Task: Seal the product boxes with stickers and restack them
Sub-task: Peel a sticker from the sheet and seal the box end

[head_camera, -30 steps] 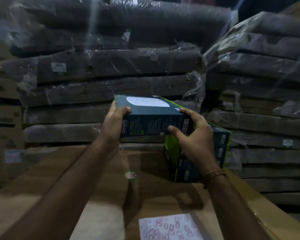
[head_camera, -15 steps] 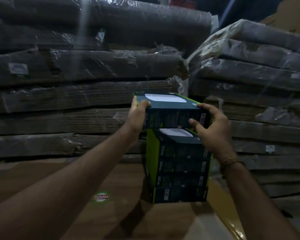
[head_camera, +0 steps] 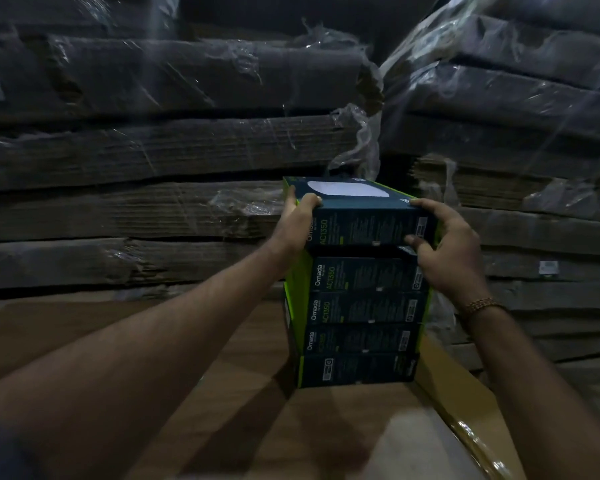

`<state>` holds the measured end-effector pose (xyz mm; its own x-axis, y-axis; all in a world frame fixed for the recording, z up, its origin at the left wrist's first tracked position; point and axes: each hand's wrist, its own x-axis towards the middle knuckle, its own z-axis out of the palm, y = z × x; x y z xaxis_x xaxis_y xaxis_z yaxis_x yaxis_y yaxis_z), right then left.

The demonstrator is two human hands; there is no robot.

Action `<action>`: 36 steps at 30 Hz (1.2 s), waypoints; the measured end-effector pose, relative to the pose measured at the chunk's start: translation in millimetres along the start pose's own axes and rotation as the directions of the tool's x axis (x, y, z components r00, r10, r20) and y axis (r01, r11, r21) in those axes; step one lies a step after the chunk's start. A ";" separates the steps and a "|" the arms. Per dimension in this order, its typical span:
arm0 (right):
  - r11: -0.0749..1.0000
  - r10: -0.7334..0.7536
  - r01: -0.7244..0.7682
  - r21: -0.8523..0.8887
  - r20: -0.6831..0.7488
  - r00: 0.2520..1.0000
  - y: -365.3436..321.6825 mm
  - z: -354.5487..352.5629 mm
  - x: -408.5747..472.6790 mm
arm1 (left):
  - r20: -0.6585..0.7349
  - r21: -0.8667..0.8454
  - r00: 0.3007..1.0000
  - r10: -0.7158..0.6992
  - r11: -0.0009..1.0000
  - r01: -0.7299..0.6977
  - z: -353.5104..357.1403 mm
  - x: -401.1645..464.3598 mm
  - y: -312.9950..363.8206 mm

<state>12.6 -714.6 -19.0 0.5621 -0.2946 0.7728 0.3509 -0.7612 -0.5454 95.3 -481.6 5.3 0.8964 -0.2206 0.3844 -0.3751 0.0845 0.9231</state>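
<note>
dim storeroom; shrink-wrapped bundles of flattened brown cardboard [head_camera: 174,157] fill the background, stacked high on both sides. in front of you is a brown cardboard surface [head_camera: 222,375] with a strip of glossy tape along its right edge.

your left hand [head_camera: 297,223] grips the left end of the top dark teal product box with lime-green sides [head_camera: 361,216], thumb curled over its upper edge. your right hand [head_camera: 447,247] holds the right end, fingers on top, thumb pressed against the front face. a beaded bracelet [head_camera: 478,304] sits on that wrist.

the held box lies level on, or just above, the stack of four matching teal and green boxes [head_camera: 357,323]; contact cannot be told. the stack stands on the cardboard surface, near its right edge.
</note>
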 end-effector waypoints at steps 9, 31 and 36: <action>1.000 0.030 -0.030 0.000 0.030 0.999 19.3 0.6 2.1 | 0.025 0.069 0.997 -0.073 0.995 0.072 5.5 9.8 -13.9; 0.983 0.144 -0.124 -0.136 0.148 0.978 17.2 -11.9 -8.7 | 0.255 0.328 0.965 -0.056 0.944 -0.032 -7.0 -8.7 -40.7; 0.983 0.128 -0.109 -0.148 0.122 0.984 17.0 -12.7 -10.1 | 0.231 0.379 0.971 -0.056 0.925 -0.037 -7.3 -8.1 -42.5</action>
<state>3.4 -731.9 -32.0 0.6896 -0.3168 0.6512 0.1723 -0.8016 -0.5724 105.8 -476.4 -37.0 0.8372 -0.4434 0.3201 -0.4693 -0.2819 0.8368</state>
